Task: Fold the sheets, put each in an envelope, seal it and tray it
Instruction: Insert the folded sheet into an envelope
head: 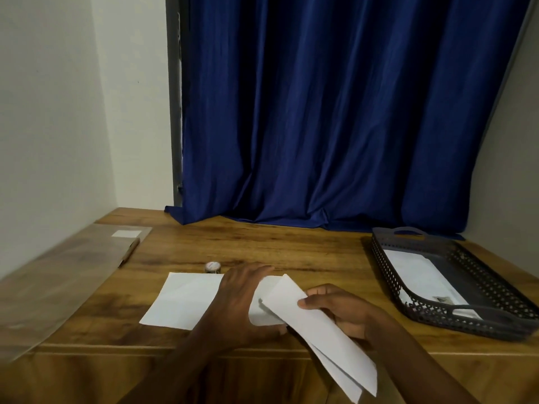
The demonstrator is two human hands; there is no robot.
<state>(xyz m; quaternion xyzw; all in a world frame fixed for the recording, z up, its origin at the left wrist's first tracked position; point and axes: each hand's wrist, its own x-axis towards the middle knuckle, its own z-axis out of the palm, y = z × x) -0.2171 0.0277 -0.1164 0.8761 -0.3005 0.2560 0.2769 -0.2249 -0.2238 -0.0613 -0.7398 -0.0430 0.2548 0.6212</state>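
1. A dark perforated tray (495,290) is seen at the right of the frame on the wooden worktop (291,246); at least one white envelope (420,275) lies flat inside it, with a small dark mark near its lower end, so part of the task is judged done. How many envelopes are stacked there cannot be told.
2. A folded sheet (320,325) is held in the lower centre of the frame, tilted and lifted off the worktop. The right hand (341,310) has its grip closed on it, thumb on top and fingers curled beneath.
3. A white envelope or sheet (186,298) lies flat at the centre left of the frame, just beside the folded sheet. Which of the two it is cannot be told, as the blur hides any flap.
4. The left hand (245,298) rests over the right end of that flat paper, fingers stretched forward and the thumb low, apparently steadying or parting it; its grip is not closed round anything.
5. The step in hand is judged to be insertion of the folded sheet.
6. A small roll of tape (213,267) stands just above the flat paper, so sealing is judged not yet done for this piece.
7. A clear plastic sleeve (73,275) lies at the left of the frame; whether further sheets remain cannot be told.
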